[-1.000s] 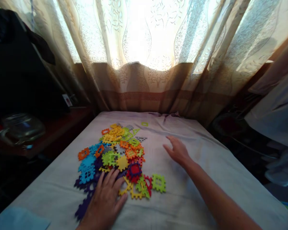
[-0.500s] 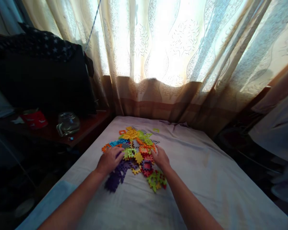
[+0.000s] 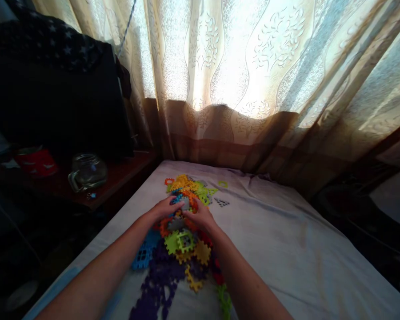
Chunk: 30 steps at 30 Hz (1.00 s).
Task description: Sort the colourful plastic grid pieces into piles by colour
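A heap of colourful plastic interlocking tiles with toothed edges lies on the bed, sorted loosely by colour. My left hand (image 3: 166, 209) is over the middle of the heap, its thumb and fingers curled around small blue tiles (image 3: 177, 198). Close beside it, my right hand (image 3: 202, 217) curls around orange tiles (image 3: 190, 196); its fingertips are partly hidden. A grey tile (image 3: 186, 203) shows between the two hands. Nearer to me are green tiles (image 3: 186, 241), a yellow tile (image 3: 202, 252), purple tiles (image 3: 160, 271) and larger blue tiles (image 3: 142, 258). My right forearm partly covers red tiles (image 3: 217, 271).
Yellow tiles (image 3: 182, 182) lie at the far side of the heap, with a lone green frame tile (image 3: 222, 183) and a grey piece (image 3: 222, 202) to the right. On the left, a dark red desk (image 3: 120, 178) holds a glass jug (image 3: 88, 171), a red container (image 3: 36, 162) and a black screen (image 3: 60, 106).
Both hands have moved inward, closer together, and their fingers now curl around tiles. Blue and purple tiles have shifted toward me or appear nearer. The camera view has moved slightly.
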Available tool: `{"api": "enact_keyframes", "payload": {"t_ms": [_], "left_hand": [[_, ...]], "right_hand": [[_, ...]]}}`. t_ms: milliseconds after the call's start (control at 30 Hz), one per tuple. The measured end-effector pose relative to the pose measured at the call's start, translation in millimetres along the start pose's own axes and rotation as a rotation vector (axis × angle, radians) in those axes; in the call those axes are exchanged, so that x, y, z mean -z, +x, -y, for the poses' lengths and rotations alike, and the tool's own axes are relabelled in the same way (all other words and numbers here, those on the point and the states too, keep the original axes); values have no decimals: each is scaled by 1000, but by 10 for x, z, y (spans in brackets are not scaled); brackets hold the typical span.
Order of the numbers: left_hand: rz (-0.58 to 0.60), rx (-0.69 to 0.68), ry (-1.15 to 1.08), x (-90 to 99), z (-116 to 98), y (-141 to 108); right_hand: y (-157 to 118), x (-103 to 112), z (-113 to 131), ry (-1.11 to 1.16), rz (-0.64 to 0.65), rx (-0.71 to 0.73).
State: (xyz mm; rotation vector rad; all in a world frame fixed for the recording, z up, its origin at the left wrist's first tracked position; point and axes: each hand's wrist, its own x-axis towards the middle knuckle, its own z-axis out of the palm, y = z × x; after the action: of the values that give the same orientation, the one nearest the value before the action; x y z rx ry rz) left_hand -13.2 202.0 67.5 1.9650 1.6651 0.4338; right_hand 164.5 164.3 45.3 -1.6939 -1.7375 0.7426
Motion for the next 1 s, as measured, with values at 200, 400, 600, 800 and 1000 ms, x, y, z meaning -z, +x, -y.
{"api": "enact_keyframes", "payload": {"t_ms": [200,400,600,800,1000], "left_hand": [[37,-79,-11,211,199,-568],[234,-357,338,147,762,-1578],[191,-371,352,-132,627,-1735],[-43,-317,234,-295,270,-1208],[16,-301,295,-97,348,-1287]], "right_hand": [[-444,404,123,-43,115,88],[-1423,923,-766,-323,237,145],[-1649,612,-822,-431,244,217],[-1050,129,-309,-279,69,309],[-321,254,-19,-174,-73,399]]}}
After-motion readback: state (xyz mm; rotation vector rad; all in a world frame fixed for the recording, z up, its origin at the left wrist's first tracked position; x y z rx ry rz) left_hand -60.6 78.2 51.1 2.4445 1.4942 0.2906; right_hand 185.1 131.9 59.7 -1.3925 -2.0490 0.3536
